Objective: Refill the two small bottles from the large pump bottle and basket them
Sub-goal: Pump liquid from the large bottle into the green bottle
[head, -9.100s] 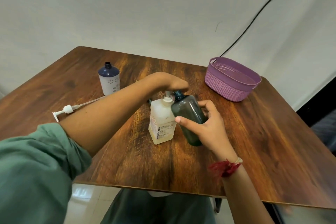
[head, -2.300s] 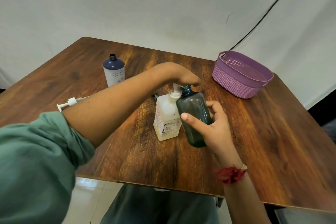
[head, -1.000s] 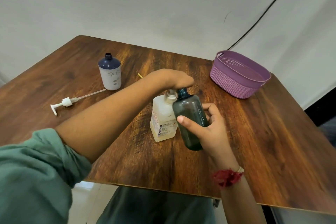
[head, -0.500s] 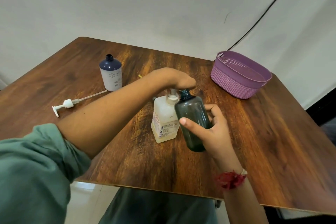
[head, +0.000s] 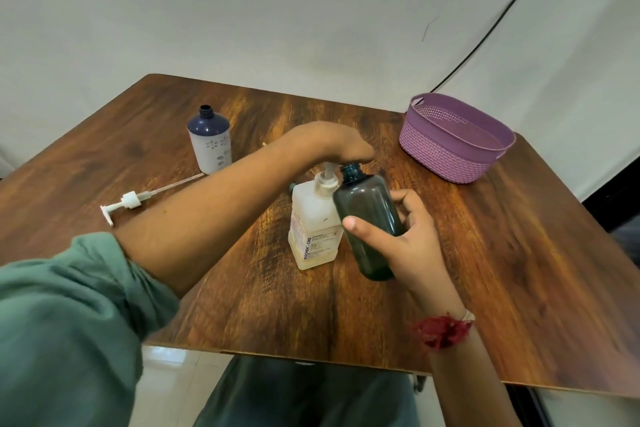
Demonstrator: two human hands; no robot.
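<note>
The right hand (head: 412,246) is holding the dark small bottle (head: 367,215), fingers (head: 405,199) clamped round its body. It is tilting the open neck under the nozzle of the large pump bottle (head: 313,229), which is standing mid-counter (head: 519,253), probably to catch liquid. The left hand (head: 341,146) is pressing on the pump head; its fingers are hidden, so I cannot tell how they lie.

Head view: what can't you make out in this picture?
All in the head view:
1. Spout of the pump bottle: covered by the left hand.
2. Fill level of the dark bottle: tinted wall, right hand wrapped round it.
3. Near floor of the basket: behind its near wall.
4. Label's small print: too small.
</note>
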